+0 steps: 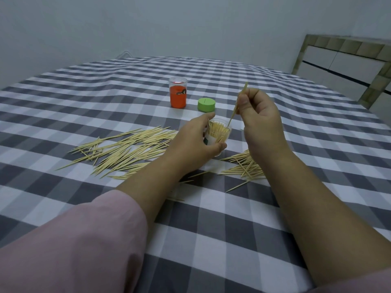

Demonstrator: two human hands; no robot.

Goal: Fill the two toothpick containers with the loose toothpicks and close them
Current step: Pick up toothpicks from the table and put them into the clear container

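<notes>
My left hand (pixel 196 140) grips a clear open container (pixel 220 133) packed with toothpicks, tilted a little toward me. My right hand (pixel 259 115) pinches a single toothpick (pixel 238 103) whose lower tip reaches the container's rim. An orange container (pixel 177 95) stands upright farther back with its clear lid on. A green lid (pixel 206 104) lies beside it on the cloth. A large spread of loose toothpicks (pixel 124 152) lies left of my left hand. A smaller pile (pixel 245 166) lies under my right wrist.
Everything rests on a bed with a grey and white checked sheet (pixel 211 218). A headboard (pixel 347 66) stands at the back right, and a pale wall runs behind. A few stray toothpicks (pixel 237 186) lie between my forearms.
</notes>
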